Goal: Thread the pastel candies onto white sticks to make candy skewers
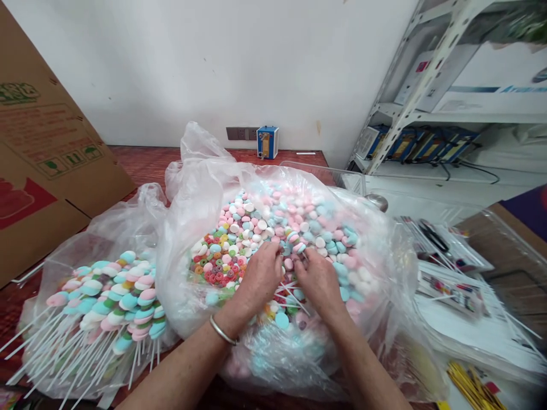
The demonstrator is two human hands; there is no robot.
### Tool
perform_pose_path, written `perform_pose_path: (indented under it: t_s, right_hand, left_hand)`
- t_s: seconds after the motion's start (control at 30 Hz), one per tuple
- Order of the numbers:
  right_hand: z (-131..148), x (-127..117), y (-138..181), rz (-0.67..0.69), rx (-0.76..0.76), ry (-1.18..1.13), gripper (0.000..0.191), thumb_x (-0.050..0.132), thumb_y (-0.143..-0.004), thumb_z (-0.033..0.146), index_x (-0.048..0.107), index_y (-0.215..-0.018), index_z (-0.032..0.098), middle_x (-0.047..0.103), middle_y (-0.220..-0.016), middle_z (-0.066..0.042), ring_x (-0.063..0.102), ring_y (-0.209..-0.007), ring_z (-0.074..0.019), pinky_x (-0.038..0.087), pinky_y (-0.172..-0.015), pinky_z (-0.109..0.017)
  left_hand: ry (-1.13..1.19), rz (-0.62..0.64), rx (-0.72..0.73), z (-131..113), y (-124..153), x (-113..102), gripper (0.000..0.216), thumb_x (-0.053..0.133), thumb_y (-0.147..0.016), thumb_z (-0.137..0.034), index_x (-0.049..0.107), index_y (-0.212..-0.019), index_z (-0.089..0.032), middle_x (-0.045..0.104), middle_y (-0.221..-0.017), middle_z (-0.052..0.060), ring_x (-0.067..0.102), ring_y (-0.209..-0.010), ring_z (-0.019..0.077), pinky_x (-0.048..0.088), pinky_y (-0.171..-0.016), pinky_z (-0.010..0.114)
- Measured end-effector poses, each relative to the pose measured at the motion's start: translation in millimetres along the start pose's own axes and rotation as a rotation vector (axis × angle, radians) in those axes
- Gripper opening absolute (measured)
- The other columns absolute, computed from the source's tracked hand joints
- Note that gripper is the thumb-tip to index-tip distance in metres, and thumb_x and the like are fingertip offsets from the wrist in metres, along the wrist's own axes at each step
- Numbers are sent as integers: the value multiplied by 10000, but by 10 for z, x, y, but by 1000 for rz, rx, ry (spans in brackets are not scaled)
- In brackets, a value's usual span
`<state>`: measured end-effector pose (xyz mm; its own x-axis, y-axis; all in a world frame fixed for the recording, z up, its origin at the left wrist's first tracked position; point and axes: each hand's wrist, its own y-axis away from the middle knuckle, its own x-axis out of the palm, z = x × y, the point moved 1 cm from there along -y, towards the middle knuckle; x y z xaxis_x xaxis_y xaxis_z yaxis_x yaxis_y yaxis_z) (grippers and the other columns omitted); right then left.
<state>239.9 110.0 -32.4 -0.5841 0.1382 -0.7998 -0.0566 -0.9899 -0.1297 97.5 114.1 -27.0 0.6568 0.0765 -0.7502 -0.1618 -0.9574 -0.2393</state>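
Note:
A big clear plastic bag (384,267) in front of me is heaped with pink, blue and white marshmallow candies (294,219) and small coloured ring candies (217,267). Both my hands are down in the heap. My left hand (258,279), with a metal bangle on the wrist, is curled with fingers closed over candies and thin white sticks (287,293). My right hand (318,279) is beside it, fingers pinched together at a candy near the sticks. What exactly each hand grips is hidden by the fingers.
To the left lies another clear bag of finished candy skewers (115,302) with white sticks fanning out. Cardboard boxes (47,159) lean at the far left. A small blue box (267,142) stands by the wall. Metal shelving (427,85) and packaging sheets (461,290) are on the right.

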Motion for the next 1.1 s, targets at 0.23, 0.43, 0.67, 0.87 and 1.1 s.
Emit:
perform_pose_path:
  t_s: [0.23,0.43,0.67,0.87,1.1]
  right_hand:
    - [-82,-24,-97,86,-75,-188,209,517,-865,296,704,-893,208,656,-624,16,558,-588,-164,339,-567,-246]
    - [-44,20,-127,82,-87,-269,228,484,-824,235,704,-875,200,658,-573,22,562,-541,-158,343,-541,-243]
    - [-13,-57,0,-55,-127,-296,160,511,-829,292,592,-710,223,552,-601,31,486,-595,-151,338,-596,-251]
    - [81,-139,95,-106,-160,-288,187,528,-841,296,550,-671,222,546,-669,15,461,-657,-154,333,-646,-265]
    - [108,-155,52,-76,-50,-339,245,545,-841,409,630,-750,198,527,-589,41,447,-568,-140,331,-541,-243]
  left_hand:
    - [64,14,-24,48,-165,30,238,537,-830,-32,675,-944,-189,614,-1087,85,605,-994,231,483,-877,349]
    - [208,-13,-107,81,-175,28,164,590,-816,-74,664,-917,-180,684,-887,37,631,-820,188,497,-768,304]
    - [682,135,-262,57,-147,9,197,610,-865,-248,741,-999,-187,711,-773,9,630,-630,138,501,-592,230]
    - [802,115,-315,-20,-108,-38,219,608,-856,-278,794,-943,-200,710,-730,3,653,-654,145,526,-609,229]
    - [814,155,-243,-130,37,-97,233,614,-848,-219,733,-1047,-195,777,-937,44,734,-827,185,583,-777,289]
